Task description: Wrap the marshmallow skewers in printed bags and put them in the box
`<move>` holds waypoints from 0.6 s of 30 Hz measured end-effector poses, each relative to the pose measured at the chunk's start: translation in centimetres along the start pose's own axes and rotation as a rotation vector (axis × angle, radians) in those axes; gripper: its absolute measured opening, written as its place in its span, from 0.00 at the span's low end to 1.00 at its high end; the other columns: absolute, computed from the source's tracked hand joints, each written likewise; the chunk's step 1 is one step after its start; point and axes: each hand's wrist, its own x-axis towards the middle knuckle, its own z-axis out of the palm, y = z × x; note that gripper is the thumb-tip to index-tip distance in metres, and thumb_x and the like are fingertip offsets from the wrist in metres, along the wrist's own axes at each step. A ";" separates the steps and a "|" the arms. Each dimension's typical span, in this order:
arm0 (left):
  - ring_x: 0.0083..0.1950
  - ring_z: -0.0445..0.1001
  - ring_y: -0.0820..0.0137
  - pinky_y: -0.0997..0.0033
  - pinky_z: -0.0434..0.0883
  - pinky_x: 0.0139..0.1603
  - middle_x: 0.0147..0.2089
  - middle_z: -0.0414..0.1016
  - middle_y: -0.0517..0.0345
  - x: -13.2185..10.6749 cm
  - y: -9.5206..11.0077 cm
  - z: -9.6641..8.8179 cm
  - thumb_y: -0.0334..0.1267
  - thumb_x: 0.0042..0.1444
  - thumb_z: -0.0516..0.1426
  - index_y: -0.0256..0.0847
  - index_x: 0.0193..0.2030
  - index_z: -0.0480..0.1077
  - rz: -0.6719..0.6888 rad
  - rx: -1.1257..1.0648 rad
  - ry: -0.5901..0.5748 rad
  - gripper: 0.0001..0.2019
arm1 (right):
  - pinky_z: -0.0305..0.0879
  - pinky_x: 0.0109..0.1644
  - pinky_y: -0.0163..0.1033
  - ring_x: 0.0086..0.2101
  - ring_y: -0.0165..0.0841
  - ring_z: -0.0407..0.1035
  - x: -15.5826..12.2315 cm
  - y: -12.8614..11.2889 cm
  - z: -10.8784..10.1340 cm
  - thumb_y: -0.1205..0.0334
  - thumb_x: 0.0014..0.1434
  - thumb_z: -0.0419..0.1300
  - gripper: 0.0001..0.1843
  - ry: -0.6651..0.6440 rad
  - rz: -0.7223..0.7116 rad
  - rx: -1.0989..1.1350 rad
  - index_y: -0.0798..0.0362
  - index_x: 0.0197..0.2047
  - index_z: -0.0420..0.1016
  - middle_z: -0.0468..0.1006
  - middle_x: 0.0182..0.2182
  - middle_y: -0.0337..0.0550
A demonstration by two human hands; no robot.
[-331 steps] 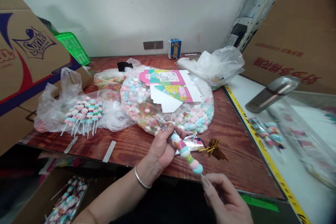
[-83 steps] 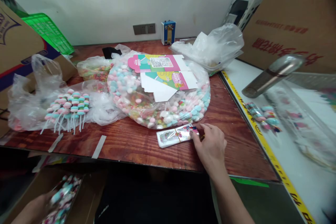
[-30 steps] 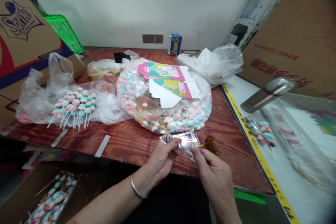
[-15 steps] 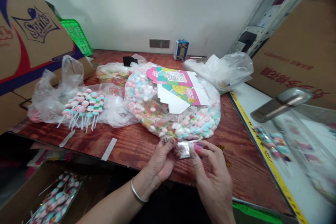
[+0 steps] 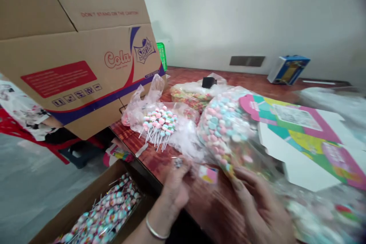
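Note:
Both my hands sit low in the middle of the view, smeared by motion. My left hand, with a silver bangle on the wrist, pinches one end of a small clear wrapper that has a pink and yellow print. My right hand holds the wrapper's other end, fingers curled. Just beyond them lies a big clear bag of pastel candies. A bundle of candy skewers on white sticks lies on crumpled plastic to the left.
A wooden table carries a flat pink and green carton and a small blue box. A Cola and Sprite cardboard box stands at left. On the floor, an open box holds wrapped skewers.
The view has swung sharply left and closer to the table. Both hands still hold the small wrapper between them, now blurred; the cardboard box and the floor box fill more of the view.

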 end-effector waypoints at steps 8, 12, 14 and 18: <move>0.31 0.74 0.75 0.75 0.75 0.36 0.32 0.75 0.63 1.2 11.4 -6.9 0.30 0.40 0.70 0.39 0.29 0.72 0.349 -0.116 0.294 0.12 | 0.68 0.24 0.35 0.23 0.31 0.71 8.6 -5.0 21.7 0.51 0.51 0.62 0.13 -0.537 0.607 0.667 0.53 0.28 0.70 0.77 0.24 0.40; 0.32 0.74 0.73 0.74 0.76 0.36 0.32 0.75 0.62 1.5 12.2 -8.5 0.27 0.45 0.67 0.39 0.29 0.72 0.312 -0.148 0.274 0.08 | 0.63 0.18 0.31 0.15 0.25 0.63 10.0 -5.0 27.1 0.51 0.51 0.61 0.15 -0.477 0.666 0.691 0.51 0.25 0.63 0.71 0.17 0.34; 0.31 0.74 0.74 0.74 0.75 0.34 0.31 0.74 0.62 1.8 12.0 -8.5 0.26 0.46 0.66 0.39 0.29 0.72 0.280 -0.187 0.276 0.08 | 0.61 0.17 0.30 0.14 0.25 0.62 10.3 -5.2 27.4 0.51 0.51 0.60 0.14 -0.440 0.656 0.702 0.51 0.25 0.62 0.70 0.17 0.32; 0.26 0.69 0.77 0.78 0.68 0.25 0.27 0.71 0.61 2.8 11.0 -6.9 0.28 0.52 0.63 0.39 0.28 0.71 0.186 -0.293 0.192 0.05 | 0.59 0.20 0.30 0.17 0.24 0.61 10.0 -5.8 22.3 0.49 0.53 0.58 0.14 -0.403 0.586 0.702 0.51 0.28 0.66 0.69 0.19 0.31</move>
